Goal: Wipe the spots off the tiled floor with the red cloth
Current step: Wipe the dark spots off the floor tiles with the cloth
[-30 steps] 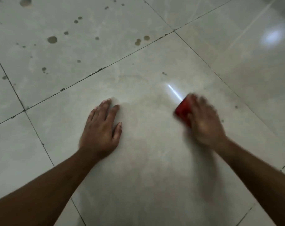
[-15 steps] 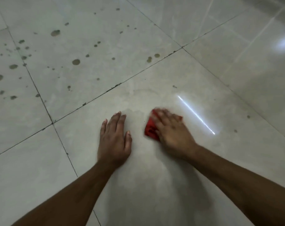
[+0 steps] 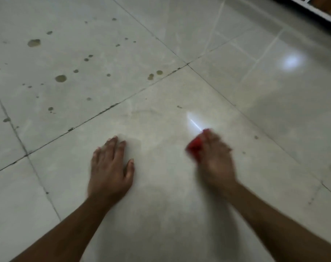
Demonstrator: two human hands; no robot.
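Head view: right hand (image 3: 215,157) blurred, pressing cloth (image 3: 194,147); grip unclear. Left hand (image 3: 109,171) flat, empty, left of cloth. Spots (image 3: 60,78) beyond: press firmly, overlap strokes.

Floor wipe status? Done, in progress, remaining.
Done: the tile under both hands looks mostly spot-free. In hand: right hand presses the red cloth on it, blurred; left hand rests flat. Left: many spots on the far-left tile, a few specks to the right.

No text, label or number is readable — anywhere.
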